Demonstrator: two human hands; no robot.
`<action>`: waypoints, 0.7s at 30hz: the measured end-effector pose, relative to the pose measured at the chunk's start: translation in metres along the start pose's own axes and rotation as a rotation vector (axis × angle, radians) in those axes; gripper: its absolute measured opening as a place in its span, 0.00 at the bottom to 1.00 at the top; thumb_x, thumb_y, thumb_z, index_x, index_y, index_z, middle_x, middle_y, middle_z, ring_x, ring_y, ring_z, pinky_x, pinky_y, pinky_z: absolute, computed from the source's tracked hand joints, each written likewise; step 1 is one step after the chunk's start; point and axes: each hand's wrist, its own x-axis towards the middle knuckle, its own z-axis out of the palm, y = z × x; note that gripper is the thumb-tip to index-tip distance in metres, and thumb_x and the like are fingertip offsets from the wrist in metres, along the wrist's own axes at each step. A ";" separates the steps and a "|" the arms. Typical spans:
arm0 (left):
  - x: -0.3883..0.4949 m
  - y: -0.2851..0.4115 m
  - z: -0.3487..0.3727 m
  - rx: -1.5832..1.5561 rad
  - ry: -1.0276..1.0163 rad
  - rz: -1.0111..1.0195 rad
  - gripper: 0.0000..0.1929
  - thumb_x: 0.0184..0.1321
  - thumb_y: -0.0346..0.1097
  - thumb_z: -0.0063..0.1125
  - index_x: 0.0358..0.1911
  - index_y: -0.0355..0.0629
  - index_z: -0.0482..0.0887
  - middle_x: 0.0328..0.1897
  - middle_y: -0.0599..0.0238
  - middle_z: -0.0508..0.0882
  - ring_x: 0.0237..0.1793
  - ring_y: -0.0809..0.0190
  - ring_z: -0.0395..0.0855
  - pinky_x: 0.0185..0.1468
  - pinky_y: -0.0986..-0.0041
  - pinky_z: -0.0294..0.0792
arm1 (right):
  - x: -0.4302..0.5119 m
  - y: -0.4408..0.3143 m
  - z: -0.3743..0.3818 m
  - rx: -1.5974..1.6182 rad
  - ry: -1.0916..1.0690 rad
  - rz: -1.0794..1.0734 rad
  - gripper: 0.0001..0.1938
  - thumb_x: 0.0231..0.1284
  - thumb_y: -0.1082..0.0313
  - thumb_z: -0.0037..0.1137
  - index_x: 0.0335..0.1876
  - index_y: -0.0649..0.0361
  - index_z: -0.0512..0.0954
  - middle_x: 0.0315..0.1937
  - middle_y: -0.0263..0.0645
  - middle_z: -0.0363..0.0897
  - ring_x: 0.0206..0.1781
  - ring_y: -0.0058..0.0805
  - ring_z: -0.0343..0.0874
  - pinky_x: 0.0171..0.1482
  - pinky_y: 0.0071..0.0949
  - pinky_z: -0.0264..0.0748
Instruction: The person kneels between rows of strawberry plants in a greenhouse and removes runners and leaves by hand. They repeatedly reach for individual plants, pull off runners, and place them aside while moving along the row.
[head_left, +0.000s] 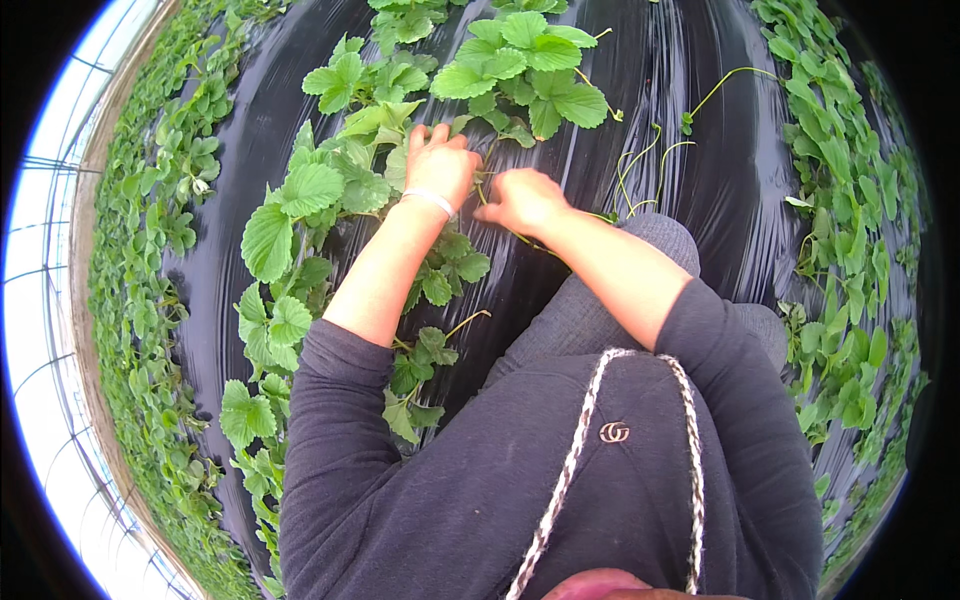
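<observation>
My left hand (441, 169), with a white band at the wrist, reaches into the leaves of a strawberry plant (360, 176). Its fingertips are partly hidden by foliage, so its hold is unclear. Close beside it on the right, my right hand (529, 201) is curled, slightly blurred, with a thin strawberry runner (534, 244) passing beneath it. Slender stems (482, 191) span the small gap between both hands; whether the right fingers grip one cannot be made out. A leafier strawberry plant (525, 64) grows just beyond the hands.
Black plastic mulch film (705, 202) covers the bed. Loose runners (637, 169) lie on it to the right. More strawberry rows stand at the left (150, 247) and right (847, 225). My bent knee (664, 236) is close to the right forearm. A greenhouse wall (37, 247) curves along the left.
</observation>
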 end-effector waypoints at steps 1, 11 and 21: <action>0.000 0.000 -0.002 -0.010 -0.008 -0.006 0.13 0.45 0.37 0.67 0.37 0.61 0.91 0.41 0.71 0.84 0.59 0.54 0.73 0.69 0.48 0.56 | 0.000 -0.004 0.007 -0.068 0.021 0.004 0.19 0.54 0.50 0.66 0.40 0.60 0.85 0.41 0.48 0.85 0.49 0.45 0.84 0.51 0.43 0.79; -0.004 0.001 0.010 0.010 0.065 0.011 0.11 0.46 0.39 0.66 0.36 0.62 0.91 0.40 0.70 0.84 0.59 0.54 0.75 0.67 0.49 0.56 | 0.013 0.003 0.004 0.064 0.107 0.031 0.11 0.58 0.59 0.57 0.41 0.53 0.85 0.43 0.44 0.85 0.49 0.45 0.83 0.51 0.41 0.78; -0.002 -0.011 -0.015 -0.127 -0.103 -0.057 0.18 0.50 0.38 0.69 0.47 0.58 0.87 0.52 0.67 0.84 0.66 0.51 0.71 0.71 0.50 0.53 | -0.011 0.038 -0.065 0.082 0.400 0.191 0.13 0.59 0.54 0.56 0.39 0.52 0.86 0.36 0.43 0.86 0.43 0.42 0.85 0.50 0.41 0.78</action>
